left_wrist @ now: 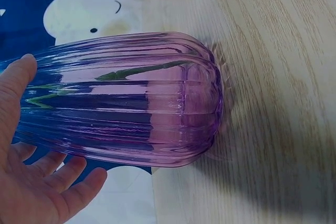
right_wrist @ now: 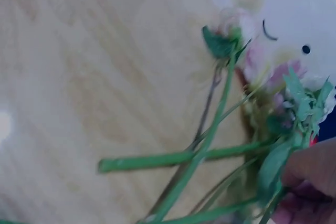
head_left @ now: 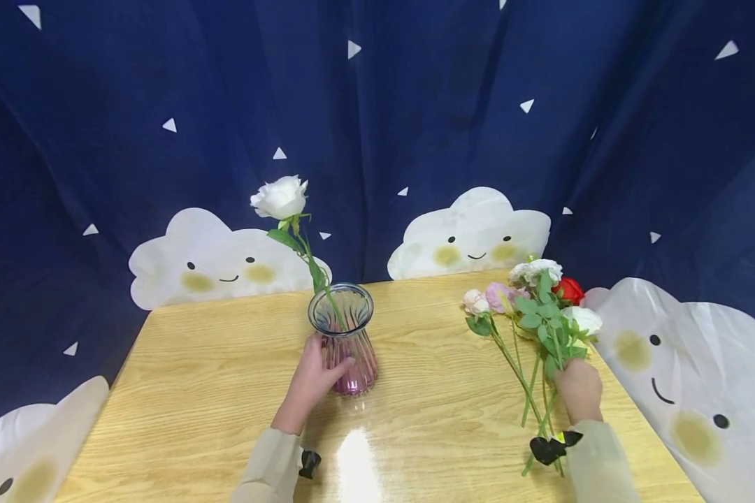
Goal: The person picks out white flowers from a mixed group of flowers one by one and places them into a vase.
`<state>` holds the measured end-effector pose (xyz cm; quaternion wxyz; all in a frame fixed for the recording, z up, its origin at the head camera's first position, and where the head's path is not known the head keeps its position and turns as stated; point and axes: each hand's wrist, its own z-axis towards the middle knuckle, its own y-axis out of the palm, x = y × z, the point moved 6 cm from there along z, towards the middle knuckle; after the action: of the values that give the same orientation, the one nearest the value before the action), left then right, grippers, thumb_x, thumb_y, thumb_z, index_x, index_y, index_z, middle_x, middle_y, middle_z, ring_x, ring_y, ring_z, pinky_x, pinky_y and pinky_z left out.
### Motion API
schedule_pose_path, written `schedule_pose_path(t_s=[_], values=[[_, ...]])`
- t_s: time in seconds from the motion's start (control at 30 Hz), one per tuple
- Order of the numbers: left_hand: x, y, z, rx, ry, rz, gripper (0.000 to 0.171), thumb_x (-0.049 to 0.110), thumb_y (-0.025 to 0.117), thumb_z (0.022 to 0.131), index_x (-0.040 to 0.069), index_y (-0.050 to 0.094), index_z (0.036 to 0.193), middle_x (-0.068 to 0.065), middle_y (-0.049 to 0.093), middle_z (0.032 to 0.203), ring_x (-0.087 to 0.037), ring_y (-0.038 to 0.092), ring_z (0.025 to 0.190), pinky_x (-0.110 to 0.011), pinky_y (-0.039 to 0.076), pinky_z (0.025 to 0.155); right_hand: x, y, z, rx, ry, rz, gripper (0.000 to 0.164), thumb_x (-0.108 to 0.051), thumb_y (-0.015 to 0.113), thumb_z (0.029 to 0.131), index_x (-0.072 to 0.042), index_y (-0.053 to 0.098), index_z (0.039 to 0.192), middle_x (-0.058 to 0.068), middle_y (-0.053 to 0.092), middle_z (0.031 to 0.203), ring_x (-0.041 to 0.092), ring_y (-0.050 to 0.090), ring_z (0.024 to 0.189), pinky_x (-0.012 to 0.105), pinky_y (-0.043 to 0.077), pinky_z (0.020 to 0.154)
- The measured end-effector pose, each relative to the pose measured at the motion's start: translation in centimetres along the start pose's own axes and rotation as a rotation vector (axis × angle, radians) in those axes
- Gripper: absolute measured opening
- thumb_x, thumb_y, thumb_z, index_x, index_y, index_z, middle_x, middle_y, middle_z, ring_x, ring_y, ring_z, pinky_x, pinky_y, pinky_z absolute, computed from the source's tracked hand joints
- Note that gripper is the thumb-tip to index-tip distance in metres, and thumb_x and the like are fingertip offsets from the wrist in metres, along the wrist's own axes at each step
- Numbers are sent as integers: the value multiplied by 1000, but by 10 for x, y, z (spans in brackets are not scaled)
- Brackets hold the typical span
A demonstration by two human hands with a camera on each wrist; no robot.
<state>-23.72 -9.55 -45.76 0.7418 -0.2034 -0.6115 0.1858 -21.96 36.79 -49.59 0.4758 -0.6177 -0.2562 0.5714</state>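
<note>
A ribbed glass vase (head_left: pixel 356 356), bluish at the rim and pink-purple at the base, stands upright on the table. My left hand (head_left: pixel 317 374) holds its side, thumb (left_wrist: pixel 21 77) on one side and fingers on the other. One white rose (head_left: pixel 281 198) leans left out of the vase; its green stem (left_wrist: pixel 142 70) shows through the glass. On the right, my right hand (head_left: pixel 579 388) pinches a leafy flower stem (head_left: pixel 556 346) at the pile of loose flowers. A ruffled white flower (head_left: pixel 537 271) tops this leafy part. The right fingertips are partly hidden.
Around the right hand lie a pale pink rose (head_left: pixel 476 302), a lilac flower (head_left: pixel 500 297), a red flower (head_left: pixel 569 291) and a white flower (head_left: pixel 584 320), their stems crossing toward the front. Behind the wooden table (head_left: pixel 226 377) hangs a dark blue curtain (head_left: pixel 365 126) with cloud prints.
</note>
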Motion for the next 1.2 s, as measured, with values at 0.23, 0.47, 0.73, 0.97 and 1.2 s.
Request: schedule_pose_path(t_s=[0.23,0.47,0.73,0.97,1.2], values=[[-1,0,0,0,3,2,77,27,72,75,-1,29,133,-26,36,128,-38,39,116,-49,31,99,-22,-12,9,-67,37,47,32,-10,52,73,-15,32,48,-3,27,48,18,30,47,27,24,41],[-1,0,0,-1,1,7,78,27,72,75,-2,28,133,-25,36,129,-36,39,117,-48,31,99,-42,-17,13,-69,-4,77,32,-10,52,73,-17,32,49,-4,28,49,16,29,49,27,23,46],[1,0,-1,-8,0,0,77,25,71,75,-3,28,133,-25,36,128,-36,40,115,-48,32,99,-54,-21,15,-69,-4,92,30,-12,56,75,-13,38,51,-1,36,52,19,35,51,29,28,46],[2,0,1,-2,9,-1,77,24,72,75,-2,28,133,-25,36,128,-37,39,117,-49,31,100,-59,-29,14,-42,24,121,15,-12,57,74,1,59,69,14,55,67,29,50,62,38,41,52],[2,0,0,7,12,-2,77,23,72,74,-2,29,133,-25,36,128,-37,39,116,-49,31,99,-65,-34,15,-46,32,171,21,-9,53,74,10,60,82,22,60,77,34,54,71,41,45,58]])
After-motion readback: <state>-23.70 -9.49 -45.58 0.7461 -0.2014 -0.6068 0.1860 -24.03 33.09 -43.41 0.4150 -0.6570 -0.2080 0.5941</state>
